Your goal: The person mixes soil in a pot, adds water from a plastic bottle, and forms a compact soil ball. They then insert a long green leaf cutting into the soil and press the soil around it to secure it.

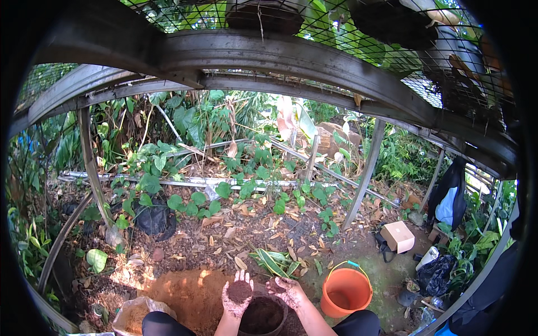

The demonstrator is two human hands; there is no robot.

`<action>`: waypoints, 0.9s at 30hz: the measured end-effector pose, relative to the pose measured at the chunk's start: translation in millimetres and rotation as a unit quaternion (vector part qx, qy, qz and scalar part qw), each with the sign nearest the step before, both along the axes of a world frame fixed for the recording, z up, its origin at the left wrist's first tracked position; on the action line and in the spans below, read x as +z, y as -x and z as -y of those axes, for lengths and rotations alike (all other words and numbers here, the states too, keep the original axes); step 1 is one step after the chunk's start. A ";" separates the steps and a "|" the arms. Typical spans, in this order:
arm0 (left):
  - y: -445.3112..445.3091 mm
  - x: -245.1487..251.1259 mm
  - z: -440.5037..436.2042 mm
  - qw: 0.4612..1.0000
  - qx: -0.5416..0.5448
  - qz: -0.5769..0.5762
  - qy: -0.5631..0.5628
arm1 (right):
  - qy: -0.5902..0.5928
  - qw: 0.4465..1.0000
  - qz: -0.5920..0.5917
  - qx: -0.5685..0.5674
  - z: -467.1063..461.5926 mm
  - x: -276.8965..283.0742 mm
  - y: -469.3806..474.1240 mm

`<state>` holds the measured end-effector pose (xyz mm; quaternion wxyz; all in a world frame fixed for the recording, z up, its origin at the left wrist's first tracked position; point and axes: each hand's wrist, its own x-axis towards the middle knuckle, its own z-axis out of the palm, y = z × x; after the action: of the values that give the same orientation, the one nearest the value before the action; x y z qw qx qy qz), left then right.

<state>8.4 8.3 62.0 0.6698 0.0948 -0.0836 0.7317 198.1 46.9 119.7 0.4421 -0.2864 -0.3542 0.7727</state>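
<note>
My left hand (236,305) is palm up with a mound of dark soil (239,291) on it, its fingers spread and dirty. My right hand (292,294), also smeared, is cupped and turned inward, with a smaller clump of dark soil (275,287) at its fingers. Both hands are above a round dark pot (285,316) between my knees. Dark soil (261,316) lies inside that pot, partly hidden by my left forearm. A heap of reddish-brown soil (189,292) spreads on the ground beside my left hand.
An orange bucket (346,292) stands to the right, its handle up. Cut variegated leaves (275,262) lie ahead. An open plastic sack (141,315) with brown fibrous material is at left. A cardboard box (397,236) sits farther right. Posts (365,172) support a mesh-topped frame (286,52) overhead.
</note>
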 end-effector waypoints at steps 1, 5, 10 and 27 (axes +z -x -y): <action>-0.5 1.5 -0.6 0.998 -0.024 0.057 0.011 | -0.008 1.000 0.017 -0.011 0.3 -1.5 1.2; -4.4 5.7 -0.9 0.998 -0.031 0.048 0.009 | 0.021 0.999 -0.032 0.002 -1.8 -11.5 3.6; -6.2 5.6 -1.6 0.999 -0.043 0.021 0.011 | 0.038 0.996 -0.044 0.066 -7.3 -27.5 -3.3; -22.8 2.0 2.3 0.995 -0.056 -0.037 0.070 | -0.419 0.884 0.206 0.012 36.6 11.1 43.8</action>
<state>31.2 6.0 64.0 0.7175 0.0692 -0.0124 0.6930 154.3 10.3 130.8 0.4286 -0.2229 -0.7316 0.4811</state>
